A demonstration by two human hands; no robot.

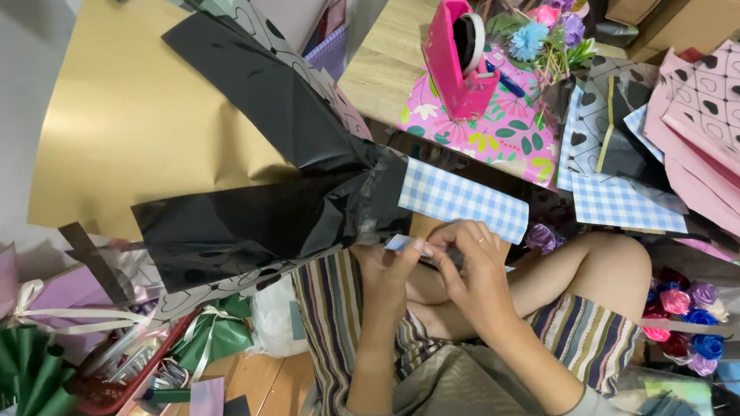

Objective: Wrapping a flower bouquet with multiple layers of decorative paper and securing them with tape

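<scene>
Left hand: the left hand [386, 273] sits at the centre of the frame, above the lap, its fingers pinched shut on a small blue-checked paper strip [401, 242].
Right hand: the right hand [473, 266] is just beside the left, touching it; its fingers curl closed toward the same strip, with a ring on one finger. What exactly lies under them I cannot tell.
Checked strip: small, pale blue and white, held between both hands just below the black wrapping.
Checked sheet: a larger blue-checked paper sheet [462, 199] lies tilted right above the hands.
Black wrapping: a wide black wrapping sheet [256, 217] spreads from the centre toward the left, over a gold paper sheet [125, 113] in the upper left.
Tape dispenser: a pink tape dispenser [460, 60] stands upright at the upper centre on a floral paper [505, 136], on the wooden table [385, 57].
Paper roses: ribbon roses [687, 319] in pink, purple and blue lie at the lower right, beside the knee.
Green bouquet wrap: green pleated paper [14, 386] sits at the lower left.
</scene>
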